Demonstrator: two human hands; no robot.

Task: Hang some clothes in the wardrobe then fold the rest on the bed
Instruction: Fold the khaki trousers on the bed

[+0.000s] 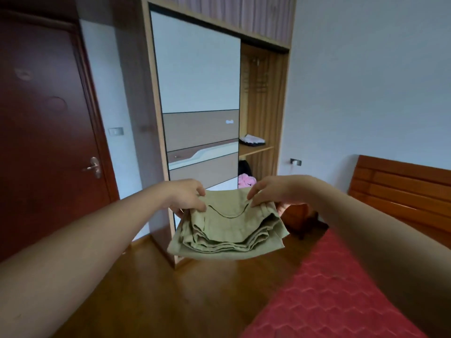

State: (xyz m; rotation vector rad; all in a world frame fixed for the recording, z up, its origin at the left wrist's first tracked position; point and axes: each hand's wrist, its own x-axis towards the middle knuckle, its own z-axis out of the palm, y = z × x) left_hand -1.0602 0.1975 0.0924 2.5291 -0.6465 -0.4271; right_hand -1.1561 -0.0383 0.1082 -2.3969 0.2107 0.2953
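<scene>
Both hands gripped a folded khaki garment (pixel 227 230) in mid-air, the left hand (pixel 188 196) pinching its far left corner with the thumb on top and the right hand (pixel 271 191) curled over its far right corner, fingers above and thumb beneath. The garment hung in several neat layers over the wooden floor (pixel 170 289), left of the red-covered bed (pixel 329 289) and short of the wardrobe (pixel 156 118) on the far side, resting on neither. Its sliding door (pixel 197 69) stood drawn to the left, leaving the right-hand bay open. A small pile of light and dark clothes (pixel 251 140) lay on the shelf (pixel 256 149) inside, with a dark item (pixel 244 167) and a pink item (pixel 246 180) below it. What looked like bare hangers (pixel 256 81) showed near the top of the bay, too blurred to say whether anything hung from them. Folding of this one piece appeared complete, and it seemed ready to be set down or stowed, probably on the shelf. How far the hanging had got, and how many clothes remained to be folded, could not be judged from this view.
</scene>
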